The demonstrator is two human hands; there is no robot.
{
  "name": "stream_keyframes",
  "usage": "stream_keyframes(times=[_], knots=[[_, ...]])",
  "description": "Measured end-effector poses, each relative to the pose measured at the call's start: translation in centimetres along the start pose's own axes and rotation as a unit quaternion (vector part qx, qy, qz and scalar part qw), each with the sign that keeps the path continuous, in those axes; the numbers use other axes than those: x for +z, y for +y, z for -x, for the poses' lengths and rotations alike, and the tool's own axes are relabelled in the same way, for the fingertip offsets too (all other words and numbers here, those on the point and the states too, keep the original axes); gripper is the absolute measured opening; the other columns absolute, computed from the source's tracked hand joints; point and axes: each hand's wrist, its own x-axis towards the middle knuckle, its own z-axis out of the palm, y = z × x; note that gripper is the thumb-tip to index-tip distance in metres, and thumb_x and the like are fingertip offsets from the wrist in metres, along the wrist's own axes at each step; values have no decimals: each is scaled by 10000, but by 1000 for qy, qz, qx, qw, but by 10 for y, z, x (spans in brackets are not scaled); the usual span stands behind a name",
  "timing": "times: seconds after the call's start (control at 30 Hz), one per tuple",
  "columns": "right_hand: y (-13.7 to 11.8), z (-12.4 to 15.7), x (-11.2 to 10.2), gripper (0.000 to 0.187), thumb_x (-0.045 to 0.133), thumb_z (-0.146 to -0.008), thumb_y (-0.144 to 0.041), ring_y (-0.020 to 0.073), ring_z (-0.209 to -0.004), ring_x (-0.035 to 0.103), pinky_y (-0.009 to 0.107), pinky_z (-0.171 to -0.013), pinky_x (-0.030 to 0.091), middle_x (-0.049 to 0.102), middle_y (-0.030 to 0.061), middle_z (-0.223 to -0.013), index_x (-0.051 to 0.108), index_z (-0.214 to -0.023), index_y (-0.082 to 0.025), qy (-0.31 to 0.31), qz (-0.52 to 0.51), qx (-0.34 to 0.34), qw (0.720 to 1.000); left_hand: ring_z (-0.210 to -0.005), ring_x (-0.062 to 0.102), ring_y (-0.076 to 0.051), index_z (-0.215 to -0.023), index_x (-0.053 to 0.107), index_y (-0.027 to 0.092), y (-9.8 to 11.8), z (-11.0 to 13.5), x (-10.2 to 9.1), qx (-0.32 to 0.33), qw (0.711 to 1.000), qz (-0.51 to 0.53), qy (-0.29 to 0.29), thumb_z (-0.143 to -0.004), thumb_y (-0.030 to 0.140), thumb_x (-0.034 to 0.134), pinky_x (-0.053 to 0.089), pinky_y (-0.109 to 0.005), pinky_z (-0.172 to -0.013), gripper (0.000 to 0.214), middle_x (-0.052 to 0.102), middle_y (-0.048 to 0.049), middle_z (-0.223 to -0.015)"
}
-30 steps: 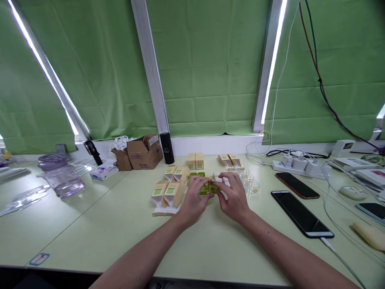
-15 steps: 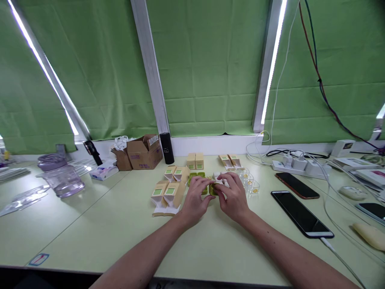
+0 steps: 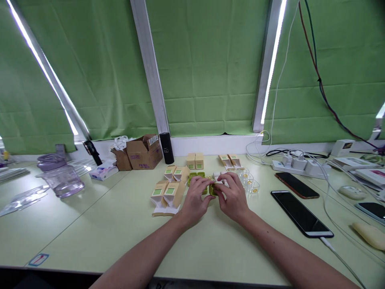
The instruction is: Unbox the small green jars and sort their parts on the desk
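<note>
In the head view, a small olive-green box [image 3: 212,190] sits between the fingertips of both hands. My right hand [image 3: 233,196] is closed around its right side, thumb below and fingers above. From the left, my left hand [image 3: 195,198] pinches at the same piece, its index finger along the top; the fingers hide part of it. Just behind my left fingers lie more green boxes [image 3: 197,174], partly covered. White pieces [image 3: 216,175] show behind my right fingers. Beside that hand stand several clear plastic cups [image 3: 249,182] with yellow spots.
Cardboard boxes with green labels [image 3: 170,192] stand left of my hands; more tan boxes [image 3: 195,160] are behind. Two phones [image 3: 302,213] and a power strip [image 3: 300,168] with cables lie right. A water bottle [image 3: 61,176], brown carton [image 3: 144,152] and black cylinder [image 3: 167,148] are left.
</note>
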Motion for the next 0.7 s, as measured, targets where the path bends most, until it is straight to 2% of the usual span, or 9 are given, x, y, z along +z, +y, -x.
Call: stream_keyframes(times=[0.43, 0.7], knots=[[0, 0, 0, 181, 624, -848, -59, 301, -1125, 513, 453, -880, 533, 632, 96, -1057, 708, -882, -216, -1, 0, 1, 1000, -1191, 505, -287, -1251, 655, 229, 1, 1, 0, 10, 1000, -11, -1, -839, 80, 719, 501, -501, -1020, 443, 678, -95, -1206], [0, 0, 0, 214, 614, -842, -48, 296, -1092, 518, 452, -865, 531, 637, 90, -1020, 709, -920, -223, -3, 5, 1, 1000, -1187, 516, -289, -1257, 656, 234, 0, 1, 1, 19, 1000, -17, 7, -842, 91, 713, 509, -506, -1011, 443, 682, -97, -1201]])
